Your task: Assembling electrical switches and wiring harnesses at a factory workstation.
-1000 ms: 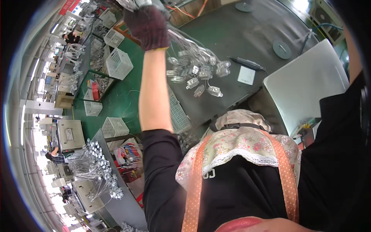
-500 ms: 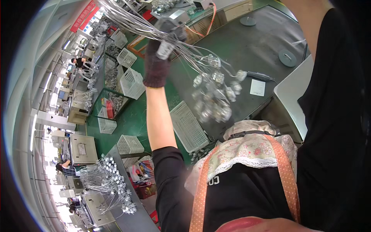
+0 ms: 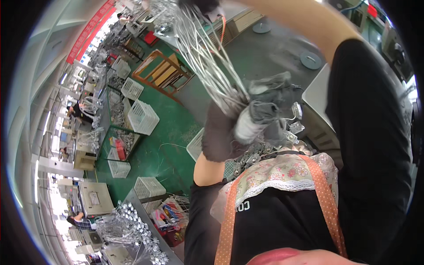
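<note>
A bundle of grey cables [image 3: 205,66] stretches in front of me between my two gloved hands. My left hand [image 3: 240,123], in a dark brown and grey glove, is closed round its lower end close to my chest. Clear and metallic connectors [image 3: 291,132] hang from the cable ends below and to the right of that hand. At the top edge, my right hand [image 3: 198,5] wears a dark glove and is partly cut off. Its fingers appear closed round the upper part of the same bundle.
A dark worktable [image 3: 282,48] with round grey discs [image 3: 310,60] lies ahead. A wooden chair or frame [image 3: 161,73] stands on the green floor, near white plastic baskets [image 3: 143,117]. More cables [image 3: 132,229] are heaped on a bench at lower left. People work farther off.
My left hand has come down and nearer my chest with the cables. My right hand now shows at the top edge, on the upper part of the bundle.
</note>
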Tool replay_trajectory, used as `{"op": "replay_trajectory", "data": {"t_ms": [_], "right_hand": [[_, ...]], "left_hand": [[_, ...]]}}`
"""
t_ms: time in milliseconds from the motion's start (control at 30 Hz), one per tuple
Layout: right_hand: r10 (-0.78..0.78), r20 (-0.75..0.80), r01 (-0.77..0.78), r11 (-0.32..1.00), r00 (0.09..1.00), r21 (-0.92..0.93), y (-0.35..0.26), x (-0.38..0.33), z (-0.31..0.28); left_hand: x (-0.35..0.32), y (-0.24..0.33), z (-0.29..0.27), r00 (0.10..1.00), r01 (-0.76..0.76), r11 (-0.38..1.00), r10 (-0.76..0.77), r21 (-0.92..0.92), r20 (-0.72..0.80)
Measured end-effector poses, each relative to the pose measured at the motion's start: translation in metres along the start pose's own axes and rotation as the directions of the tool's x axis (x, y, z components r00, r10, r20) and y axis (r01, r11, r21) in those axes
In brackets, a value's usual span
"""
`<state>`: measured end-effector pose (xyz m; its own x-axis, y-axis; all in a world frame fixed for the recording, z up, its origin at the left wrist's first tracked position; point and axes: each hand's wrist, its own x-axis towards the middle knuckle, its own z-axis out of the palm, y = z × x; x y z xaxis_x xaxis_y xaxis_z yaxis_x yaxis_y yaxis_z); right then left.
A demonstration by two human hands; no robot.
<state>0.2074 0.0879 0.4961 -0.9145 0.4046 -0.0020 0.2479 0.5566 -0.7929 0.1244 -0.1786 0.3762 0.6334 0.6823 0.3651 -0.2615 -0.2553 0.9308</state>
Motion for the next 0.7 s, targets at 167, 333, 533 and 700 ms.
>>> {"op": "replay_trajectory", "data": {"t_ms": [167,333,533,700], "right_hand": [[0.535,0.241,-0.41,0.809,0.81,-0.421,0.136,-0.042,0.148],[0.533,0.242,-0.461,0.836,0.811,-0.296,0.127,-0.044,0.167],[0.06,-0.151,0.013,0.898,0.987,0.439,0.164,-0.063,0.132],[0.176,-0.402,0.08,0.835,0.899,0.545,0.115,-0.081,0.199]], "left_hand": [[0.011,0.007,-0.002,0.964,0.026,0.632,0.189,0.774,-0.187],[0.01,-0.013,-0.034,0.965,-0.129,0.98,0.09,-0.151,-0.245],[0.047,0.026,-0.115,0.88,-0.198,0.973,0.229,0.116,-0.416],[0.032,0.053,-0.245,0.982,-0.19,0.886,0.178,-0.424,-0.068]]}}
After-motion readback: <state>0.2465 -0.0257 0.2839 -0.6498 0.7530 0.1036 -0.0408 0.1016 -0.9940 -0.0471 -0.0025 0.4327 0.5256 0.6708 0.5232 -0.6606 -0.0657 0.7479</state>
